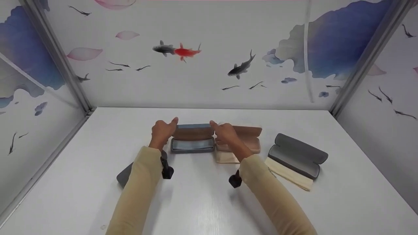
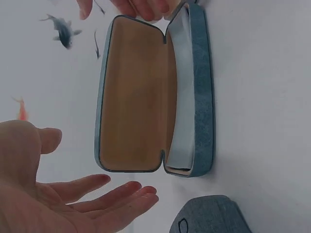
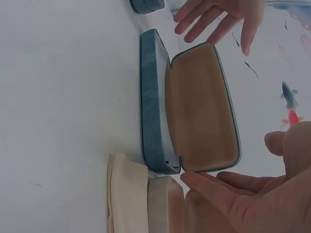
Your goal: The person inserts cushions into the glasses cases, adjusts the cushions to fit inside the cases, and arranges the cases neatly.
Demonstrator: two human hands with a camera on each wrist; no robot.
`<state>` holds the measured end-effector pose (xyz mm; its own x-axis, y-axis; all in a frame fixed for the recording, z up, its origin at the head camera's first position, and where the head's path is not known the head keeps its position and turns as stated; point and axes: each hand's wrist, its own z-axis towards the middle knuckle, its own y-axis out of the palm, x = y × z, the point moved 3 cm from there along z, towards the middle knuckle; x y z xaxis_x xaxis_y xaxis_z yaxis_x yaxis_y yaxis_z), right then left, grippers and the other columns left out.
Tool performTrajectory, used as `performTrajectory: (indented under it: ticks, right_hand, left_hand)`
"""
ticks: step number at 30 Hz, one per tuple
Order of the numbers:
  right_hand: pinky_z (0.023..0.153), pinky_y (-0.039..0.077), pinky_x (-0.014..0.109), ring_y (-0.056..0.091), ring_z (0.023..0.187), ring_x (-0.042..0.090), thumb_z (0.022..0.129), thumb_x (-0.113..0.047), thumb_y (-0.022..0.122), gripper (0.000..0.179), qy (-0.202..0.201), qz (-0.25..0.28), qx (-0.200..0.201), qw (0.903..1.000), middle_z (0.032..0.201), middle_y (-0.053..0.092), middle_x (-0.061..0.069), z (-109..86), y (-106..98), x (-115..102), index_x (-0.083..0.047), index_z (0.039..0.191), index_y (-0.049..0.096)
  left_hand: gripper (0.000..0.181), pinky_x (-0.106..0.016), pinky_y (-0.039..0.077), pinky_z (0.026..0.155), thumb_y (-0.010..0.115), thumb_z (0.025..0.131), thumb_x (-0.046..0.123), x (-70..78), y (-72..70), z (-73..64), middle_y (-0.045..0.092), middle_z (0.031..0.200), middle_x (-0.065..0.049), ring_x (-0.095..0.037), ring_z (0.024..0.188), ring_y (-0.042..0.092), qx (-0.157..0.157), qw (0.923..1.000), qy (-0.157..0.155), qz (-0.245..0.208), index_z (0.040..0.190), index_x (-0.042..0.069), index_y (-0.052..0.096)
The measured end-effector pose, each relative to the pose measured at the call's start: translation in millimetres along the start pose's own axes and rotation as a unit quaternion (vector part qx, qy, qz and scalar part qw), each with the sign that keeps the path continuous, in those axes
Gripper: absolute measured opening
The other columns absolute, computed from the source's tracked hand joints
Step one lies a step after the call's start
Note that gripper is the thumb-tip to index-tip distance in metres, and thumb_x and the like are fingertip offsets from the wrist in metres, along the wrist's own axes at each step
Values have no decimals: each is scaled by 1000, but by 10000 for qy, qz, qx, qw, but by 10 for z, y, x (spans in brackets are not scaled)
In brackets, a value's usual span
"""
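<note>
A blue glasses case (image 1: 192, 151) stands on the table with its brown-lined lid (image 2: 133, 97) raised. Inside its base lies a folded light-blue cloth (image 2: 183, 104). My left hand (image 1: 162, 133) is at the case's left end, its fingers loosely extended and apart from the lid in the left wrist view. At the opposite end is my right hand (image 1: 226, 133), fingers extended and thumb raised. One fingertip of it comes right up to the lid's corner in the right wrist view. Neither hand grips anything.
Right beside the blue case, an open pink glasses case (image 1: 251, 131) has a cream cloth (image 1: 225, 158) in front. Farther right, an open grey case (image 1: 300, 148) lies beside another cream cloth (image 1: 290, 174). A dark case (image 1: 124, 175) is partly hidden by the left sleeve.
</note>
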<state>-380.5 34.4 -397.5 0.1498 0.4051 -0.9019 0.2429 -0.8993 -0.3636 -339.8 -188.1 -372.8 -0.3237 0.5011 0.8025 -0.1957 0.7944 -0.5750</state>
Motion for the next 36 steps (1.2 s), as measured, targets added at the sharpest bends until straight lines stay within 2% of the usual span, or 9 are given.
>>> performTrajectory:
  ticks: [5, 9, 13, 15, 17, 19, 22, 28, 36]
  right_hand:
    - [107, 50, 44, 58, 128, 35, 104, -48, 47, 75, -12, 61, -39, 10000, 152, 44, 22, 2, 48, 8, 6, 153, 30]
    - [110, 47, 46, 52, 134, 33, 103, -49, 47, 76, 44, 197, -55, 9998, 155, 42, 20, -7, 84, -19, 4, 155, 28]
    - [94, 53, 39, 59, 109, 24, 103, -49, 49, 73, 132, 330, -142, 9993, 122, 58, 13, -15, 151, -45, 2, 152, 34]
    - [84, 50, 36, 54, 92, 20, 103, -49, 49, 71, 145, 344, -134, 9992, 101, 55, 8, -14, 179, -50, 1, 152, 34]
    - [82, 47, 36, 50, 87, 18, 103, -48, 49, 72, 156, 340, -64, 9993, 96, 51, 6, -8, 194, -51, 1, 153, 33]
    - [87, 49, 36, 53, 93, 19, 103, -49, 49, 75, 179, 311, 68, 9993, 102, 55, 6, 1, 198, -48, 0, 156, 28]
    - [90, 49, 34, 55, 102, 20, 103, -50, 47, 72, 176, 140, 235, 9995, 113, 56, 9, 15, 205, -49, 1, 152, 36]
    - [77, 44, 32, 52, 92, 19, 103, -52, 44, 66, 146, -110, 351, 9992, 99, 52, 7, 48, 217, -33, 1, 142, 50]
    - [104, 48, 43, 56, 120, 29, 104, -52, 45, 70, 4, -442, 399, 9982, 135, 57, 21, 76, 223, -3, 7, 141, 49]
  left_hand:
    - [73, -47, 56, 96, 44, 103, 49, -68, 93, 66, 55, 136, -27, -39, 126, 57, 44, 9969, -210, -759, 147, -10, 38]
    - [74, -48, 54, 99, 45, 102, 50, -109, 125, 93, 55, 137, -27, -39, 127, 56, 187, 9962, -342, -780, 146, -10, 40]
    - [73, -48, 44, 112, 46, 103, 47, -157, 133, 89, 51, 143, -29, -40, 135, 50, 209, 9973, -309, -631, 145, -12, 39]
    - [71, -47, 39, 117, 47, 103, 44, -177, 130, 83, 50, 145, -29, -40, 139, 46, 232, 9974, -233, -634, 144, -13, 40]
    - [68, -48, 38, 117, 49, 104, 41, -191, 127, 79, 51, 144, -29, -40, 140, 46, 233, 9972, -173, -683, 142, -14, 43]
    - [66, -48, 40, 116, 49, 104, 41, -200, 120, 71, 52, 144, -29, -40, 139, 47, 182, 9974, -148, -680, 142, -13, 45]
    - [64, -49, 44, 112, 50, 104, 40, -210, 102, 72, 55, 141, -28, -39, 134, 52, 133, 9986, -53, -511, 139, -13, 49]
    - [62, -47, 56, 95, 54, 103, 43, -252, 88, 98, 59, 137, -26, -38, 120, 63, -52, 9993, -143, -337, 141, -7, 52]
    - [58, -47, 57, 93, 56, 102, 42, -287, 80, 85, 61, 135, -24, -34, 116, 62, -177, 9991, -110, -358, 138, -3, 56]
